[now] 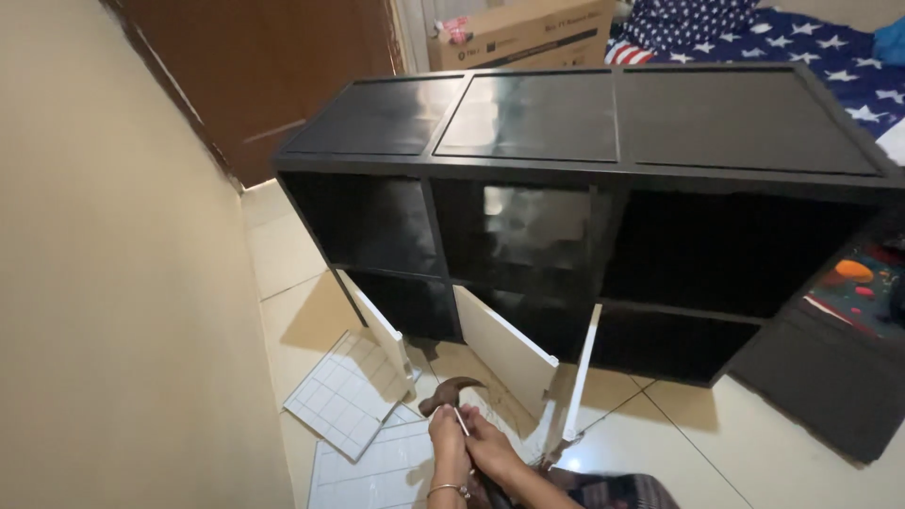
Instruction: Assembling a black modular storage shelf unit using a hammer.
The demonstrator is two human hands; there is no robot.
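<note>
Down by the floor, both hands meet over a claw hammer [452,390]. The left hand [447,435], a thin bangle on its wrist, is clenched round the handle just under the head, and the right hand [489,447] pinches a slim pale pin or nail [462,420] against it; which it is, I cannot tell from here. The hammer sits low, just in front of the black cabinet [603,170], near its bottom row.

By the look of it, the carcass is built: top, sides, dividers and two rows of open compartments all stand square. What seems unfinished is the doors. Three white panels [504,347] hang open or lean from the lower openings, and the upper row has none.

Gridded white sheets [347,396] lie on the tiled floor [660,443] right beside the hands, crowding the working spot. A beige wall [104,283] presses close on the left. Behind the cabinet are a cardboard box [518,33] and star-patterned bedding [830,57].
</note>
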